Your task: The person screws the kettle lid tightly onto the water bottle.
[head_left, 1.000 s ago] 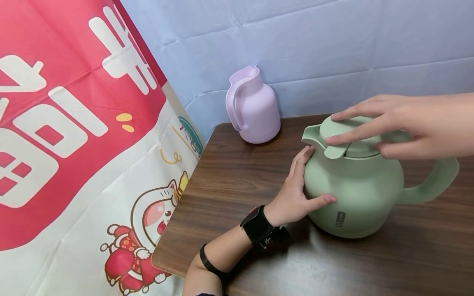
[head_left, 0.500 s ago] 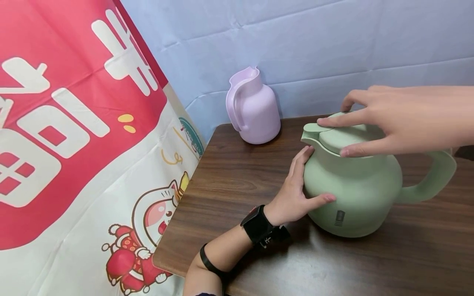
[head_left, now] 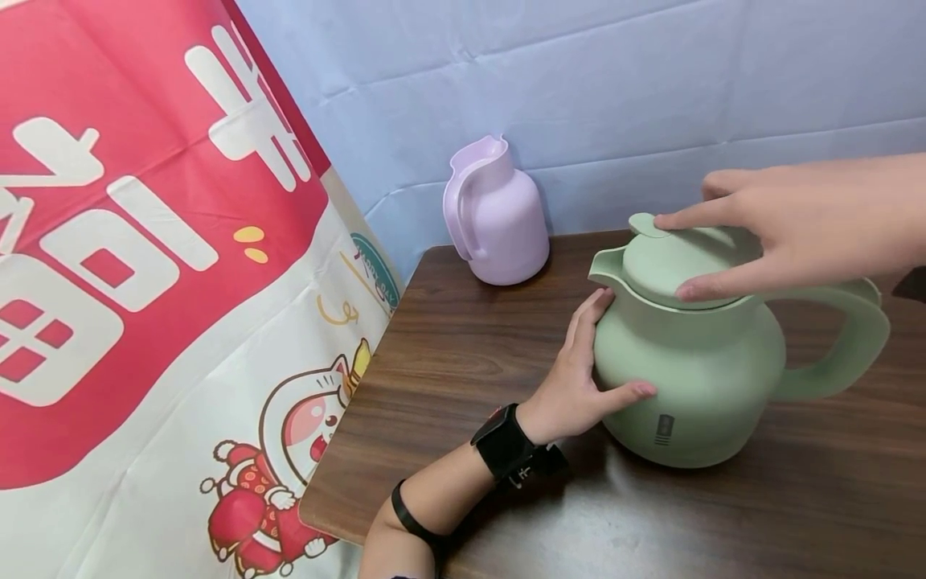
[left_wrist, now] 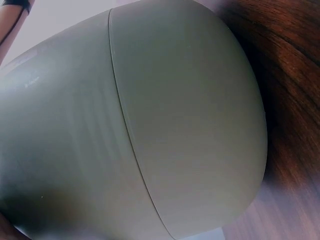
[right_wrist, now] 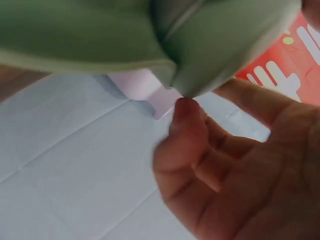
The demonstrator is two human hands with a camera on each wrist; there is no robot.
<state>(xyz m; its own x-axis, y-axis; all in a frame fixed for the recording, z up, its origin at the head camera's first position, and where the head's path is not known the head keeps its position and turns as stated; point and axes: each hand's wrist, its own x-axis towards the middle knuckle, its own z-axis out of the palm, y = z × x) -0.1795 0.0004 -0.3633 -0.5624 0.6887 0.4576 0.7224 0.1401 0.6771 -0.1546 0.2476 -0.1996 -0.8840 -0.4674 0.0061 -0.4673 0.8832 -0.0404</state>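
Note:
A pale green thermos jug (head_left: pixel 694 378) stands upright on the table, its spout to the left and its looped handle (head_left: pixel 854 354) to the right. My left hand (head_left: pixel 567 390) holds the jug's left side, thumb across the front and fingers round behind. With the thumb at the near rim and a finger by the small tab, my right hand (head_left: pixel 803 221) grips the round lid (head_left: pixel 654 269) from above. The tab (head_left: pixel 646 225) points to the back left, behind the spout. The left wrist view is filled by the jug's body (left_wrist: pixel 180 120); in the right wrist view, fingertips meet the lid's edge (right_wrist: pixel 230 55).
A lilac jug (head_left: pixel 510 221) without a lid stands at the back of the brown wooden table (head_left: pixel 463 346). Behind it hangs a pale blue cloth (head_left: pixel 615 104). A red and white printed cloth (head_left: pixel 152 346) hangs along the table's left edge.
The lid has turned clockwise: its tab has gone from the front left, past the spout, to the back. My right hand has shifted with it. The left hand and jug body stay put.

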